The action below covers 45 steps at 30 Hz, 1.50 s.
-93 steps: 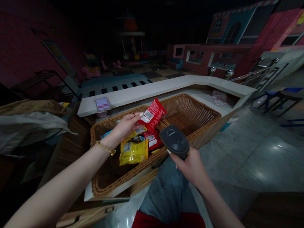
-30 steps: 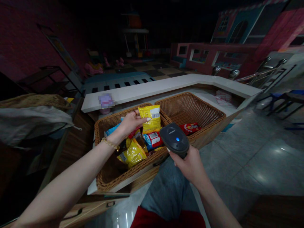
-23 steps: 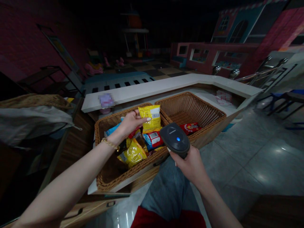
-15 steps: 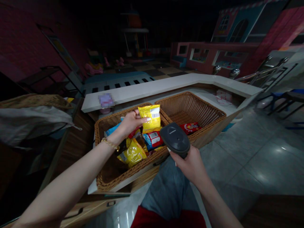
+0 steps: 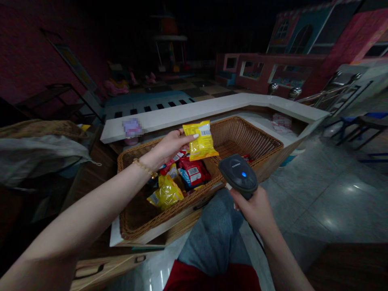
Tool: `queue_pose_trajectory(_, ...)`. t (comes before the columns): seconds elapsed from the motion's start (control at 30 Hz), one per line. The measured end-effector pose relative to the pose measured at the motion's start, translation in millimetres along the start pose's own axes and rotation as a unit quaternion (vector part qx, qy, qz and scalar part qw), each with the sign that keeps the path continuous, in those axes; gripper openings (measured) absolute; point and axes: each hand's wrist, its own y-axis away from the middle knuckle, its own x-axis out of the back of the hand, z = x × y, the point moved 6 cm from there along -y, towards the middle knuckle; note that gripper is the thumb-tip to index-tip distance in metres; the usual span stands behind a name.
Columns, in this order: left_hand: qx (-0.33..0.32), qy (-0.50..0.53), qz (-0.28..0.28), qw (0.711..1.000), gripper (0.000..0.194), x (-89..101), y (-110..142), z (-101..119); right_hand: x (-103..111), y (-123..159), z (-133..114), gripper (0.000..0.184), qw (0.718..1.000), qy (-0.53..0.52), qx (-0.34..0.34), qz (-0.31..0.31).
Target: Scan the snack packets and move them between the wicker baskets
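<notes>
Pinched between the thumb and fingers of my left hand (image 5: 176,145) is a yellow snack bag (image 5: 201,141), its white barcode label turned toward me. It hangs above the inner edges of two wicker baskets. My right hand (image 5: 253,206) is wrapped round the handle of a black barcode scanner (image 5: 238,176), whose top shows a lit blue light. The scanner's head points toward the bag, with a gap between them. Below, the left wicker basket (image 5: 127,226) holds several bags, among them a crumpled yellow bag (image 5: 166,193) and a red bag (image 5: 195,171).
The right wicker basket (image 5: 266,141) has a red packet (image 5: 247,158) in it, mostly behind the scanner. A white counter ledge (image 5: 182,115) runs behind both baskets. A pale cloth bag (image 5: 39,157) lies at left. Stools (image 5: 366,125) stand on the tiled floor at right.
The yellow bag has moved right and slightly up in my left hand. The scanner has shifted right and a little down, and its blue light has come on.
</notes>
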Motion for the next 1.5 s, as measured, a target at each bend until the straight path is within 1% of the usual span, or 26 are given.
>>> queue_pose_trajectory(0.07,0.009,-0.003,-0.025,1.000,0.026,-12.5,-10.2,0.9,2.6,1.3,0.2,0.030,1.000,-0.004,0.001,0.003)
queue_pose_trajectory(0.13,0.012,-0.019,-0.028,0.999,0.034,-17.8,-18.9,-2.2,3.6,3.1,0.4,0.030,1.000,-0.007,0.003,-0.001)
queue_pose_trajectory(0.2,0.003,-0.075,-0.020,0.997,0.048,-14.1,-24.4,-7.4,5.0,4.4,1.6,0.031,1.000,-0.008,0.002,-0.003)
queue_pose_trajectory(0.27,-0.027,-0.184,-0.020,0.982,0.054,-4.3,-24.5,-12.0,6.7,5.0,3.8,0.031,1.000,-0.010,0.000,-0.002)
queue_pose_trajectory(0.3,-0.045,-0.261,-0.027,0.964,0.053,1.1,-22.1,-14.4,7.6,4.9,5.1,0.031,1.000,-0.011,-0.002,-0.001)
queue_pose_trajectory(0.33,-0.060,-0.347,-0.037,0.935,0.052,6.4,-18.1,-17.2,8.3,4.6,6.2,0.031,1.000,-0.012,-0.003,0.001)
queue_pose_trajectory(0.37,-0.069,-0.438,-0.047,0.895,0.051,11.5,-12.9,-20.7,8.5,4.2,7.2,0.031,1.000,-0.012,-0.004,0.003)
queue_pose_trajectory(0.43,-0.070,-0.593,-0.068,0.799,0.054,20.0,-0.3,-29.4,7.3,3.5,8.7,0.031,1.000,-0.011,-0.005,0.003)
queue_pose_trajectory(0.47,-0.065,-0.646,-0.075,0.757,0.057,23.1,5.9,-33.5,5.6,3.1,9.2,0.030,1.000,-0.011,-0.006,0.001)
queue_pose_trajectory(0.5,-0.060,-0.683,-0.076,0.724,0.060,25.3,11.4,-36.9,3.3,2.9,9.5,0.030,1.000,-0.011,-0.007,-0.003)
queue_pose_trajectory(0.53,-0.058,-0.707,-0.074,0.701,0.062,26.5,15.9,-39.5,0.8,2.8,9.8,0.029,1.000,-0.010,-0.009,-0.007)
queue_pose_trajectory(0.57,-0.056,-0.722,-0.070,0.686,0.063,26.9,19.0,-41.5,-1.8,2.8,10.2,0.029,1.000,-0.009,-0.012,-0.010)
queue_pose_trajectory(0.63,-0.048,-0.735,-0.062,0.673,0.063,26.7,21.1,-45.7,-6.1,2.8,10.8,0.028,1.000,-0.004,-0.017,-0.012)
queue_pose_trajectory(0.73,-0.030,-0.728,-0.064,0.682,0.060,26.9,17.8,-51.6,-9.7,2.8,10.8,0.029,1.000,0.003,-0.017,-0.009)
queue_pose_trajectory(0.8,-0.035,-0.713,-0.059,0.698,0.057,27.5,15.0,-51.5,-10.8,2.8,10.5,0.030,1.000,0.004,-0.014,-0.011)
queue_pose_trajectory(0.87,-0.056,-0.689,-0.049,0.720,0.052,27.2,14.2,-47.8,-11.3,2.8,10.5,0.030,1.000,0.002,-0.016,-0.014)
queue_pose_trajectory(0.97,-0.079,-0.632,-0.028,0.771,0.041,26.1,16.9,-41.7,-12.6,3.0,11.1,0.030,0.999,-0.002,-0.025,-0.019)
queue_pose_trajectory(1.1,-0.059,-0.526,-0.001,0.849,0.035,28.5,19.1,-40.7,-14.4,3.3,10.3,0.028,1.000,-0.002,-0.023,-0.017)
queue_pose_trajectory(1.17,-0.053,-0.445,0.008,0.894,0.038,31.2,18.1,-38.9,-15.2,3.4,9.3,0.027,1.000,0.003,-0.016,-0.017)
queue_pose_trajectory(1.23,-0.046,-0.336,0.015,0.941,0.046,35.1,16.6,-34.9,-16.3,3.6,8.5,0.027,1.000,0.009,-0.013,-0.019)
queue_pose_trajectory(1.3,-0.049,-0.226,0.041,0.972,0.051,41.2,16.0,-27.4,-17.7,3.8,7.9,0.026,1.000,0.013,-0.013,-0.020)
queue_pose_trajectory(1.37,-0.078,-0.142,0.096,0.982,0.050,49.3,17.7,-16.5,-20.1,3.8,6.9,0.025,1.000,0.016,-0.013,-0.023)
queue_pose_trajectory(1.43,-0.108,-0.078,0.150,0.980,0.047,56.0,21.1,-8.0,-23.7,3.6,5.1,0.023,0.999,0.011,-0.010,-0.029)
queue_pose_trajectory(1.5,-0.106,-0.026,0.177,0.978,0.046,58.0,23.7,-6.1,-28.6,3.2,2.1,0.021,0.999,-0.002,-0.003,-0.040)
